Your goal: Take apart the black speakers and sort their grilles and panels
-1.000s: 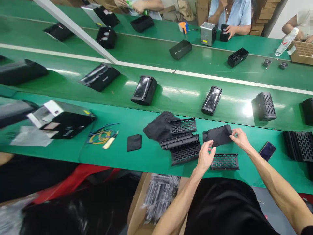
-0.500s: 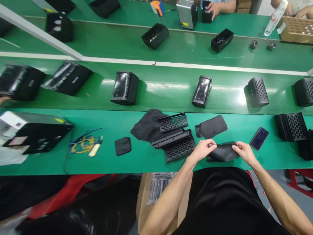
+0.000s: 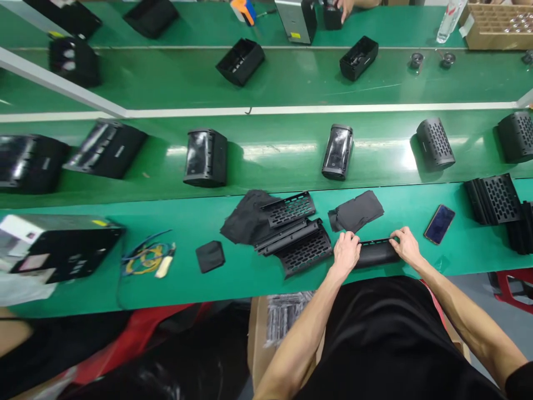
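Observation:
A curved black panel [image 3: 377,254] lies at the table's front edge, smooth-faced, with a row of slots along its far rim. On its left end my left hand [image 3: 346,253] is closed, fingertips at the far corner. My right hand [image 3: 406,246] pinches the opposite end at the same rim. Whether a thin black sheet covers the panel's face, I cannot tell. Left of my hands are several perforated black grille panels [image 3: 306,250], partly on a pile of black sheets [image 3: 244,219]. More flat black sheets [image 3: 357,211] lie just beyond my left hand.
A phone [image 3: 440,224] lies to the right, near stacked grille panels [image 3: 497,200]. To the left are a small black pouch-like piece [image 3: 210,256], coiled cables [image 3: 147,258] and a large black box [image 3: 69,250]. Black speaker-like housings [image 3: 337,153] stand on the green strip behind. Another person's hand [image 3: 345,8] shows at the top.
The loose black sheet between my hands has gone down onto the curved panel, whose slotted rim now shows. Both hands have come lower against its ends. The camera view has shifted slightly.

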`<state>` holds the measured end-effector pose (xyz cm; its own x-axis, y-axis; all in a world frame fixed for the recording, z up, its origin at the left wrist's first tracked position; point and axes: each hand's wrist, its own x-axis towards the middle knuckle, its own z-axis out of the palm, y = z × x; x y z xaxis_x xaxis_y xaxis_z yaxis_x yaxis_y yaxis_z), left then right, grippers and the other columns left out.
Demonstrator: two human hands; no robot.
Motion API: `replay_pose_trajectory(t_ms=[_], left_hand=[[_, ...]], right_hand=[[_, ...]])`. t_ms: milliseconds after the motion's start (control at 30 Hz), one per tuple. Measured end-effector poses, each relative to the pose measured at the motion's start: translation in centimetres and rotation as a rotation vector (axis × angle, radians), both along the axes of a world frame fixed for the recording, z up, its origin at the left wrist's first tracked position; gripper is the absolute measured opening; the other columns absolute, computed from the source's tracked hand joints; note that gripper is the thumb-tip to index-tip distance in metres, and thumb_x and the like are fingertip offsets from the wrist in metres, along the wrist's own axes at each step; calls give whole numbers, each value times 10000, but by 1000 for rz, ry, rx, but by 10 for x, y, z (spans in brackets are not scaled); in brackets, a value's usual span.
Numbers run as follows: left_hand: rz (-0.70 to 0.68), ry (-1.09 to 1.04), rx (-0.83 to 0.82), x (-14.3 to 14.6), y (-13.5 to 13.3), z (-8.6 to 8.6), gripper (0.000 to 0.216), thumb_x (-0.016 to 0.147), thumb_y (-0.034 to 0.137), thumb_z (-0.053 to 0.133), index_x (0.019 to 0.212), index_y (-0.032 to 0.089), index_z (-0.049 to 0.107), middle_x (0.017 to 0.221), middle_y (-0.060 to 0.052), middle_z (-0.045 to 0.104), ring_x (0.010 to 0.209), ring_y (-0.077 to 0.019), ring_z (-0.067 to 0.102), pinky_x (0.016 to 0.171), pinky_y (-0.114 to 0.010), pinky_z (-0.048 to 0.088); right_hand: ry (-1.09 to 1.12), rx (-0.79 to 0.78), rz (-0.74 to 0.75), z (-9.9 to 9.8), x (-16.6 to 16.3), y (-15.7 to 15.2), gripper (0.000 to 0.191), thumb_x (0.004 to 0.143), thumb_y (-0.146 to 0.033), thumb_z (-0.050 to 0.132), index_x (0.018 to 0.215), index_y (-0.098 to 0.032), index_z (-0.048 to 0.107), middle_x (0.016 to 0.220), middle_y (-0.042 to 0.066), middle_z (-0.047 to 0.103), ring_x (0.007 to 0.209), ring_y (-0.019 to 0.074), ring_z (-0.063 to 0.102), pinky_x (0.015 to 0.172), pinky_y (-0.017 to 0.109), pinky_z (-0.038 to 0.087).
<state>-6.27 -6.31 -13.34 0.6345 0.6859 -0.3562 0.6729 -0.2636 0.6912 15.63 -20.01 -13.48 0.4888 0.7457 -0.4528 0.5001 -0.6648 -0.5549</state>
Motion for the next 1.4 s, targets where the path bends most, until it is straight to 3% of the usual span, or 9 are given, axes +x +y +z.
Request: replay_pose_trajectory(t_ms=[100,200,333,433,633,800,1133,1400], left_hand=[[15,-55,-86,-1,9,1,76,920,283,666,880,227,699,956,-82,712,991,-281,616,941,-408,498],[43,-117,-184,-4,15,6,207,935,421,645,940,219,691,870,-32,717,824,-219,643,797,-331,512],[216,-300,-505,-8,20,17,438,818,519,733,1089,181,671,820,-6,695,722,-178,624,690,-282,487],[337,-403,-676,-7,21,28,526,728,533,819,1087,174,681,778,13,673,685,-154,597,678,-268,469],[375,-429,-620,-5,23,46,522,761,626,817,1007,172,733,712,19,631,660,-141,553,647,-258,436],[354,-476,-664,-9,23,53,590,763,637,820,1107,169,722,820,-23,687,719,-164,605,693,-277,483],[353,-450,-622,-7,24,60,600,798,654,789,1126,153,744,725,22,597,642,-131,521,622,-249,415],[351,-489,-650,-11,26,60,606,790,598,821,1185,149,725,816,-11,669,709,-143,580,682,-254,467]], right_hand=[[82,29,21,8,11,6,91,888,-304,639,918,-238,694,924,46,686,896,236,651,839,335,491],[191,63,7,20,19,6,188,908,-420,598,913,-240,653,733,-12,659,688,196,608,701,306,476],[538,144,-195,39,20,3,416,834,-611,683,984,-226,638,697,-45,599,555,146,518,549,269,413],[677,205,-309,52,16,0,544,712,-620,821,1027,-211,652,719,-52,567,579,133,513,538,257,406],[675,297,-380,65,8,-2,491,720,-626,830,917,-213,654,693,-38,558,628,148,518,557,262,413],[692,302,-405,72,6,-4,481,731,-610,827,944,-211,664,701,-33,580,616,142,509,546,256,403],[682,315,-412,78,3,-5,432,756,-564,790,965,-213,649,702,-36,575,615,140,503,556,258,393],[722,311,-444,82,2,-6,419,735,-518,812,970,-210,652,725,-33,593,626,138,511,564,262,400]])
